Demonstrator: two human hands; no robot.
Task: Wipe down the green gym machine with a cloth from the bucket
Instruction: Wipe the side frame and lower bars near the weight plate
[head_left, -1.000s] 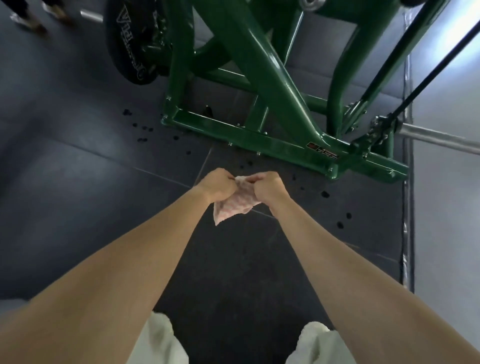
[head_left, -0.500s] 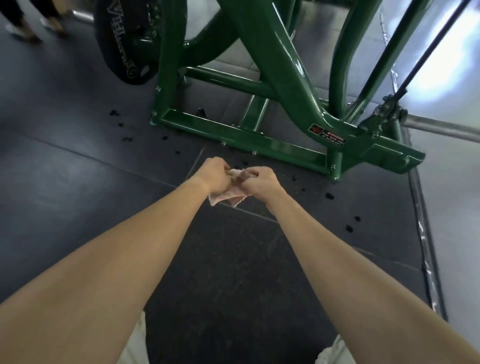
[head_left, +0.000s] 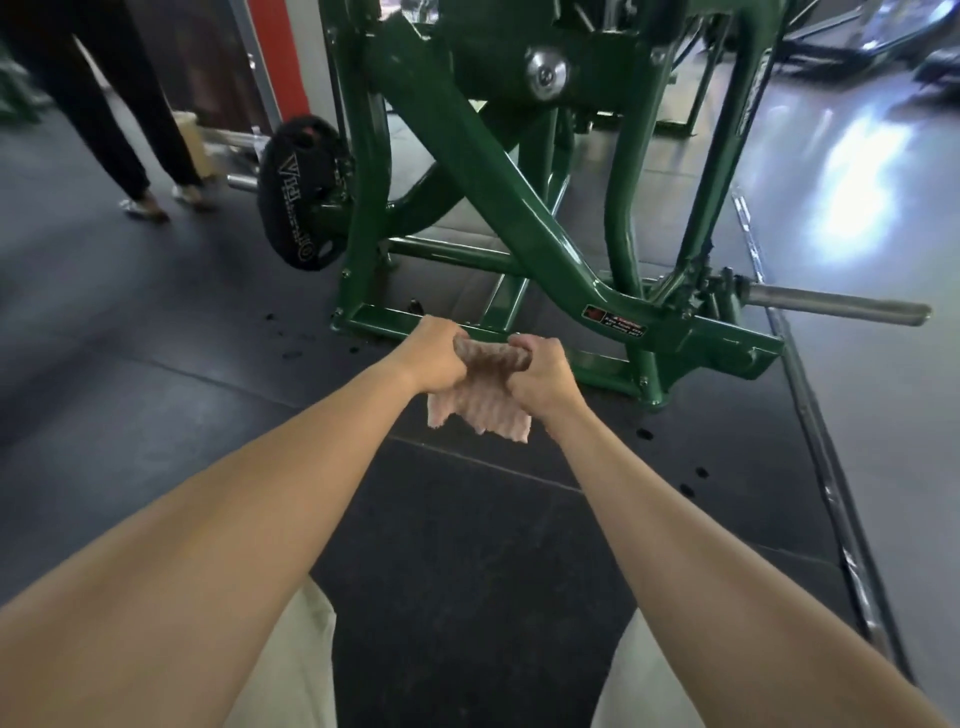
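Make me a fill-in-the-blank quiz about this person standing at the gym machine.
The left hand and the right hand both grip one pink ____. The gym machine is painted ____. The round weight plate on it is ____.
Missing words: cloth; green; black.

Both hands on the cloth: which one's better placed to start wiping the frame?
Right, probably. Both grip the cloth, but the right hand sits nearest the sloping tube and stickered base beam of the green machine; the left hand faces only the low front rail.
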